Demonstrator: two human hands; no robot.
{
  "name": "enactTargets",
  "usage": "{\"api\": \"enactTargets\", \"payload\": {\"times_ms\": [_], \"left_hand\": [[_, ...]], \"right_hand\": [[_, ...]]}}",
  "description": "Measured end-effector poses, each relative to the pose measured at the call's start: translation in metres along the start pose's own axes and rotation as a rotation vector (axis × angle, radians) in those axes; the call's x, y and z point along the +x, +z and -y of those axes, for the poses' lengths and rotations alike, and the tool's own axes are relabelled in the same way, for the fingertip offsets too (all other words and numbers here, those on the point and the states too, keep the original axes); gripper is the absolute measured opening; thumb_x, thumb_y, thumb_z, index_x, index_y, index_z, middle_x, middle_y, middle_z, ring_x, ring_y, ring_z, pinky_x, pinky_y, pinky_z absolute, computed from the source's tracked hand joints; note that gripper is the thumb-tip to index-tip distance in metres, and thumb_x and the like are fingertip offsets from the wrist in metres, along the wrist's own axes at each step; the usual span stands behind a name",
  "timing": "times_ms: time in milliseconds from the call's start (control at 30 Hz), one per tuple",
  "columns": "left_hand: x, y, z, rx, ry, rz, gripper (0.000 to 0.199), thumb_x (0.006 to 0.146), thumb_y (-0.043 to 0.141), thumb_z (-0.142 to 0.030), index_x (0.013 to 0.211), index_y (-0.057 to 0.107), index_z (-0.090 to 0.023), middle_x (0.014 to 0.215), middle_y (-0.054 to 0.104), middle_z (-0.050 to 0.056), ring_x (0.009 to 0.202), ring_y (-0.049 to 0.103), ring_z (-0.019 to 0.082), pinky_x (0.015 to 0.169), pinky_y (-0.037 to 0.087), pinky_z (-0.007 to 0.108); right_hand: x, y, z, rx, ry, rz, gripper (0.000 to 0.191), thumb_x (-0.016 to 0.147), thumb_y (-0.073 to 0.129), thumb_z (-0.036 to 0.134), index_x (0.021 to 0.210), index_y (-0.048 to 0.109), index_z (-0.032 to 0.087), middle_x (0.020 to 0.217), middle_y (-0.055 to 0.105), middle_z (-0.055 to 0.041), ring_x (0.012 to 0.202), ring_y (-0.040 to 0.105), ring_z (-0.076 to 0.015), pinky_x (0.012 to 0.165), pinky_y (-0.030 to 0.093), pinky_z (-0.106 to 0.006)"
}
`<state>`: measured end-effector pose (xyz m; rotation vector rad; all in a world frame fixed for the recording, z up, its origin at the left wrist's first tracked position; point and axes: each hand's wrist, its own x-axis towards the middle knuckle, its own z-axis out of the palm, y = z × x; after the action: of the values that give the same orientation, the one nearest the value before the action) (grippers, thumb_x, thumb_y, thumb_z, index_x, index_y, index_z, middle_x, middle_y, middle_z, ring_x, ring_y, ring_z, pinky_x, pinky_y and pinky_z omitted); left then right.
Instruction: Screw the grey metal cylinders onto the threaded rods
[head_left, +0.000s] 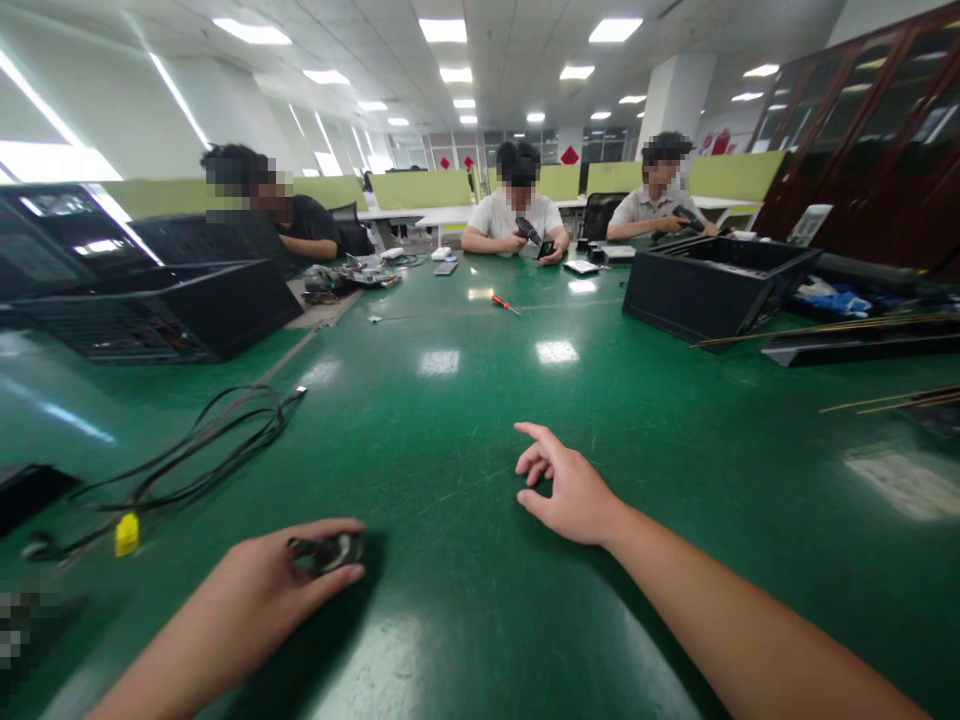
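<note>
Low over the green tabletop [450, 430], my left hand [277, 580] is closed around a small dark piece [326, 550] with a pale, shiny end. Motion blur hides what kind of part it is. To the right, my right hand [566, 485] hovers over the table with nothing in it, its index finger stretched out and the other fingers loosely bent. Beyond the left hand lies a loose loop of black cable [217, 450], with a yellow connector or tag [127, 535] near its lower end.
Black computer cases stand at the left [150, 310] and right [697, 290]. An orange screwdriver [502, 302] lies farther back. Thin brass-coloured rods [825, 328] jut in from the right. Across the table sit three people; the middle person [517, 215] holds a power drill [529, 232].
</note>
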<state>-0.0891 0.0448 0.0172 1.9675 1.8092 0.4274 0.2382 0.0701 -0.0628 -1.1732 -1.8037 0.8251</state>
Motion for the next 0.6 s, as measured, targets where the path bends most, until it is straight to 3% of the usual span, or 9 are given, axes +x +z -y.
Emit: {"api": "enactTargets", "payload": {"times_ms": [100,233,367,600], "left_hand": [[0.025,0.037,-0.049,-0.003,0.248,0.098,0.034,0.070,0.075,-0.040,0.101,0.075,-0.025,0.088,0.076,0.002,0.081,0.069,0.023,0.074,0.052,0.030],[0.043,0.073,-0.097,-0.052,0.428,0.125,0.026,0.073,0.069,-0.024,0.098,0.072,-0.025,0.081,0.073,-0.001,0.072,0.066,0.019,0.067,0.048,0.027],[0.042,0.087,-0.097,-0.153,0.447,0.138,0.024,0.075,0.066,-0.019,0.098,0.068,-0.023,0.085,0.071,-0.002,0.075,0.063,0.017,0.070,0.045,0.027],[0.040,0.093,-0.079,-0.303,0.388,0.118,0.023,0.078,0.069,-0.027,0.101,0.068,-0.022,0.085,0.070,0.000,0.077,0.060,0.018,0.072,0.045,0.029]], "right_hand": [[-0.002,-0.002,0.003,0.036,-0.042,0.007,0.079,0.072,0.068,0.011,0.141,0.034,0.028,0.105,0.062,-0.0011,0.082,0.062,-0.0138,0.078,0.048,-0.030],[-0.003,-0.003,0.006,0.033,-0.069,-0.036,0.067,0.067,0.060,0.003,0.128,0.042,0.026,0.108,0.061,-0.0025,0.084,0.062,-0.0145,0.073,0.047,-0.028],[-0.003,-0.002,0.007,-0.025,-0.063,-0.063,0.059,0.062,0.052,-0.003,0.114,0.047,0.025,0.105,0.061,-0.0013,0.083,0.060,-0.0143,0.074,0.048,-0.027],[-0.006,-0.003,0.013,-0.080,-0.070,-0.022,0.045,0.064,0.060,0.002,0.103,0.053,0.024,0.098,0.062,-0.0009,0.086,0.059,-0.0181,0.078,0.048,-0.030]]}}
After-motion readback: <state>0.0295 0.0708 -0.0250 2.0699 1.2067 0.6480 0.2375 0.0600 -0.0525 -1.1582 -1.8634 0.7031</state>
